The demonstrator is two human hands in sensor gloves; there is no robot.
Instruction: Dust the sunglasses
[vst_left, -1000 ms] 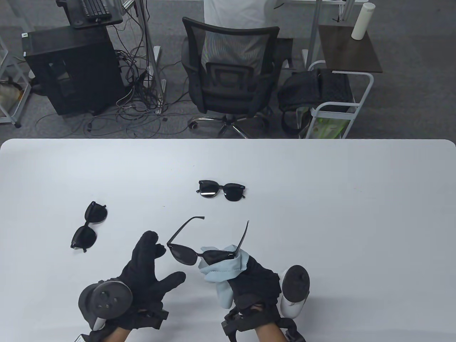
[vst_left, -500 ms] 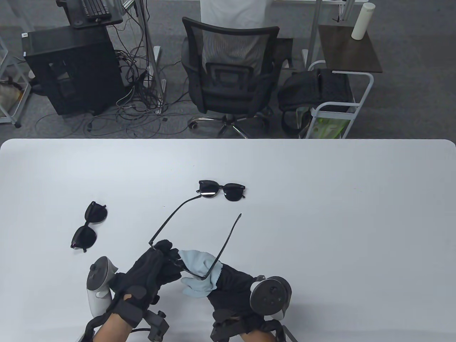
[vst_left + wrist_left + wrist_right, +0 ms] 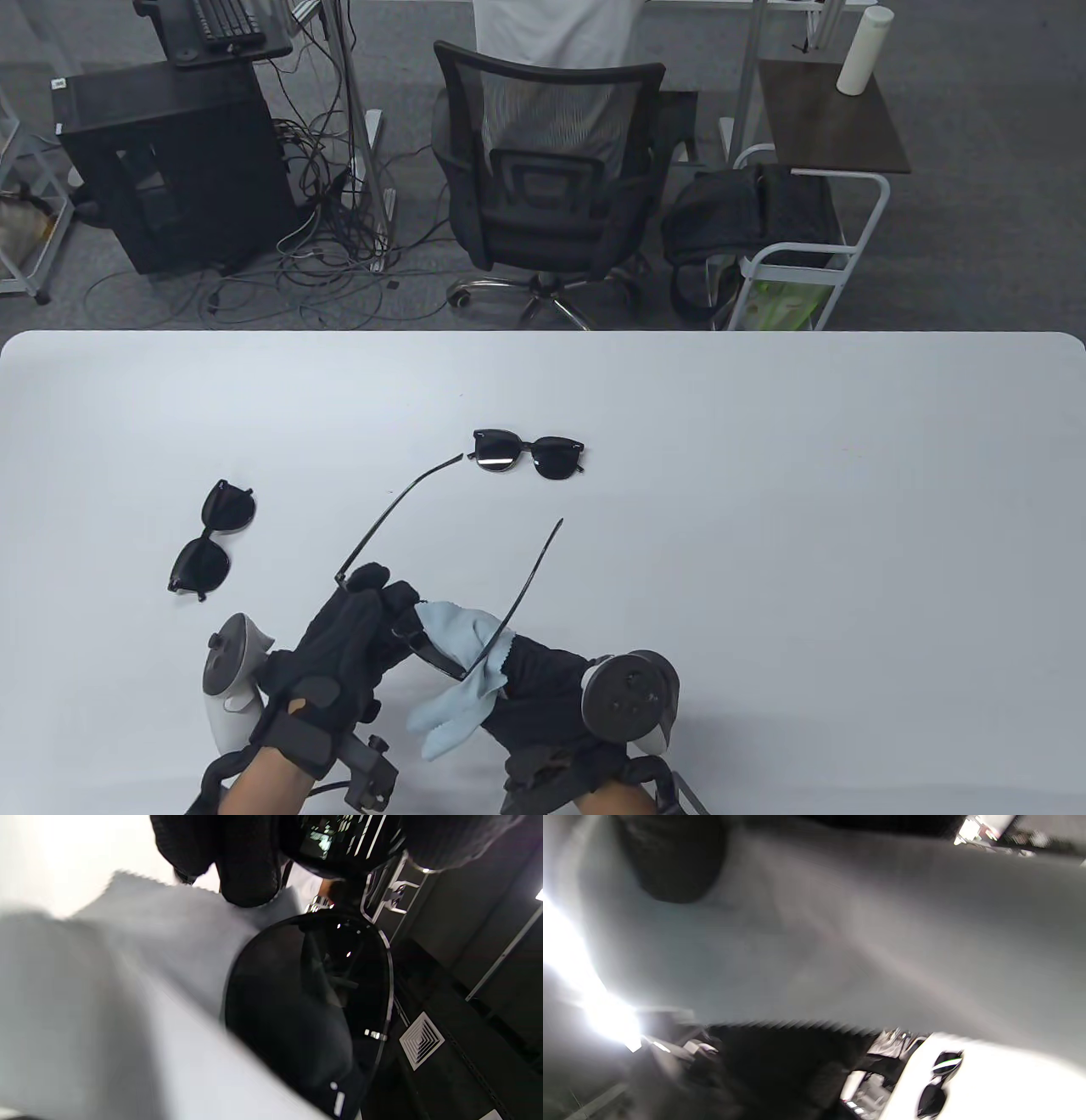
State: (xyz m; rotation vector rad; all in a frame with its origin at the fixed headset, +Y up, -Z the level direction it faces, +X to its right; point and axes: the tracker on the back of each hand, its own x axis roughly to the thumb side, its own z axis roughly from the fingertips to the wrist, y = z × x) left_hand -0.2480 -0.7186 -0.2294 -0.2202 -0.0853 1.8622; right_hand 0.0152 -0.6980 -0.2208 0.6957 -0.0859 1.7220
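I'm seeing folded sunglasses (image 3: pixel 202 548) lying on the table (image 3: pixel 764 509) at far left. My left hand (image 3: pixel 348 632) is pinching the open sunglasses (image 3: pixel 441 658) at one lens, lifted, arms pointing away. My right hand (image 3: pixel 543 692) is gripping the pale blue cloth (image 3: pixel 454 632) against the other lens. Another folded pair (image 3: pixel 528 454) is lying beyond.

Legible text, labels, brands, numbers, signs: none. The small white sticker (image 3: pixel 58 83) on the black computer tower (image 3: pixel 170 165), far left beyond the table (image 3: pixel 764 475), carries marks too small to read. Wrist views are blurred; no lettering is readable there.
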